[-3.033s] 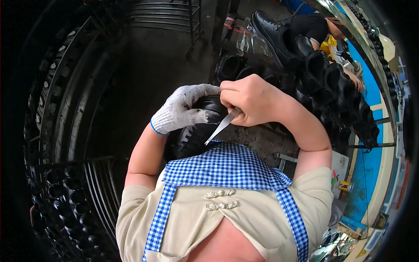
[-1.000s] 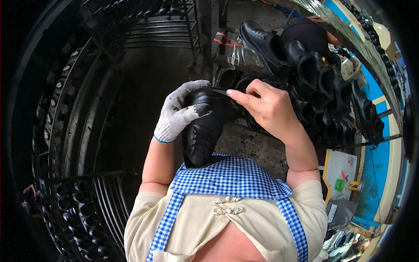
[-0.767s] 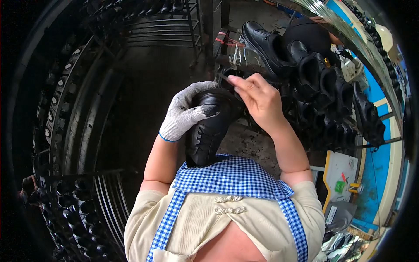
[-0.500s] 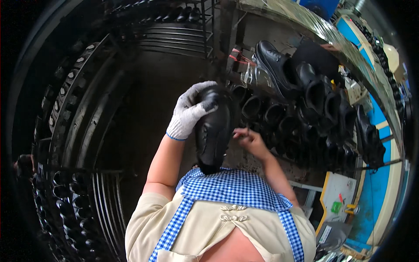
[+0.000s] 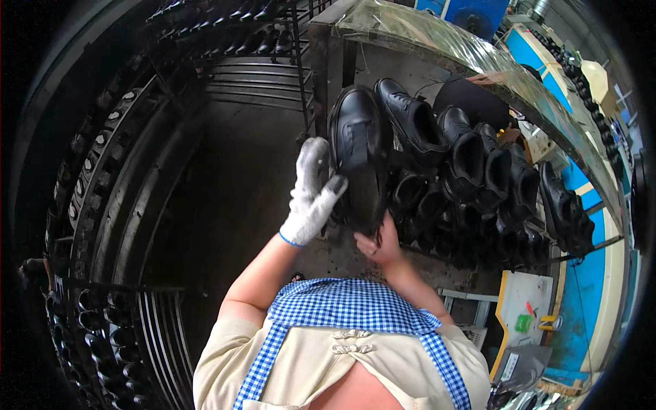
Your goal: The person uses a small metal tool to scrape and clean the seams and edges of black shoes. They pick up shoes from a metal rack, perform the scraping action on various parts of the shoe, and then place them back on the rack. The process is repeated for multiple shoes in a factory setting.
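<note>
To your right, rows of black leather lace-up shoes [image 5: 468, 154] stand just before the near edge of a long table topped with clear plastic film [image 5: 424, 34]. Below them, you have a white panel with a yellow left edge [image 5: 516, 290], carrying a small bright-green object [image 5: 523, 322] near its lower right corner. Ahead on your left stands a dark metal rack with horizontal bars [image 5: 258, 84].

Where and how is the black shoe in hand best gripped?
Likely by the heel end of the shoe, from the person's side, with the right hand: the toe points away, the opening faces up and the heel lies nearest the body. The gloved left hand could steady its left flank.
</note>
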{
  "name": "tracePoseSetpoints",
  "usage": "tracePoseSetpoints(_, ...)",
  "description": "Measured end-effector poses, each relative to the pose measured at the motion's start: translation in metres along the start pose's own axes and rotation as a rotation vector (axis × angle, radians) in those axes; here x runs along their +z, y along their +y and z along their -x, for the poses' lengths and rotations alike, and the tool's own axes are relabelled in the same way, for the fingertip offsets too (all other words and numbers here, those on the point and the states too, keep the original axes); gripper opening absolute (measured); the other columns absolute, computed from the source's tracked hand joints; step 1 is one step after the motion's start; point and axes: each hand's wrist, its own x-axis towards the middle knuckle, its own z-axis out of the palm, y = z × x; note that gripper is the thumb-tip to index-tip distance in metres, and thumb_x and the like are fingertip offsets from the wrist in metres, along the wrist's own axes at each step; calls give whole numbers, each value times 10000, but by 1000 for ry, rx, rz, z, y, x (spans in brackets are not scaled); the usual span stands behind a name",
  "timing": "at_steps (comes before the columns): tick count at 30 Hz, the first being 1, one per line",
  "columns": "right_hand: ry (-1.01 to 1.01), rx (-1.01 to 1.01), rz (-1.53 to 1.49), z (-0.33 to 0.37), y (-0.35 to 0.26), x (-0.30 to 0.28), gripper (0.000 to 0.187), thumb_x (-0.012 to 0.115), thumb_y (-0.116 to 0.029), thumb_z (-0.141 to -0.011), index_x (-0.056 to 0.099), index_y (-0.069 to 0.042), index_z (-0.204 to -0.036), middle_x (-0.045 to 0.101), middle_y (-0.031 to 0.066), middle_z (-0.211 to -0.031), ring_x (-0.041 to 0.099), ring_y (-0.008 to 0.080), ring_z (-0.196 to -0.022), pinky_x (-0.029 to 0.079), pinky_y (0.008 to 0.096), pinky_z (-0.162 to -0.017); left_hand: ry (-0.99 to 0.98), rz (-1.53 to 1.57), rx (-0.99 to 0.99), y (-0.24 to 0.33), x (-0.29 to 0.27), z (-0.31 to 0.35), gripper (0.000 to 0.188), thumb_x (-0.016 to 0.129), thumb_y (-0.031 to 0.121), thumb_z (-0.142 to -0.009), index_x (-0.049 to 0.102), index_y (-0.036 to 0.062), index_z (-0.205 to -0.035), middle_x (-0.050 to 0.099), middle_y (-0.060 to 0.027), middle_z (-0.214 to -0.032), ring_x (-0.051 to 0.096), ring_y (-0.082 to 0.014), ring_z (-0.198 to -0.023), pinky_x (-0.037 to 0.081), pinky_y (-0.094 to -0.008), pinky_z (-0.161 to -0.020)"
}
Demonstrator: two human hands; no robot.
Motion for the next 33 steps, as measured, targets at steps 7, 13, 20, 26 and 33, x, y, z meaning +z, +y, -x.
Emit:
tracePoseSetpoints(7, 116, -162, -10, -88, -54, 42, 527, 556, -637, -881, 647, -120, -930, 607, -21, -645, 398, 39, -366, 263, 157, -327, 44, -443, 200, 4, 14, -1, 671, 752, 133, -721, 508, 112, -1346, 366, -273, -1433, 385, -457, -1318, 414, -478, -1039)
tracePoseSetpoints(13, 356, -136, 176, -70, -6, 41, 383, 683, -531, -840, 648, -157, -913, 559, -46, -651, 366, 59, -410, 221, 189, -341, 28, -369, 18, -13, 17, 2, 757, 694, 46, -698, 419, 60, -1403, 344, -259, -1447, 407, -408, -1325, 402, -443, -1069)
tracePoseSetpoints(20, 408, -115, 472, -18, 16, -16, 292, 613, -343, -924, 674, -103, -1080, 682, 26, -820, 364, 48, -413, 209, 210, -376, 247, -371, 233, -40, 40, -34, 853, 761, 68, -631, 394, 52, -1401, 451, -193, -1378, 431, -356, -1308, 370, -413, -1099)
tracePoseSetpoints(26, 589, 27, 536, 26, 26, -42, 268, 603, -349, -945, 652, -105, -1044, 647, 11, -746, 379, 38, -426, 243, 209, -395, 263, -312, 91, -55, 49, -42, 922, 778, 127, -617, 355, 107, -1436, 434, -237, -1386, 461, -414, -1254, 430, -439, -1038)
tracePoseSetpoints(33, 669, -136, 563, 43, 2, -77, 296, 559, -352, -973, 619, -63, -970, 565, 0, -643, 348, 47, -385, 240, 199, -358, 116, -352, 473, 5, 70, -30, 746, 791, 157, -575, 530, 66, -1268, 490, -221, -1295, 475, -413, -1221, 396, -483, -1058)
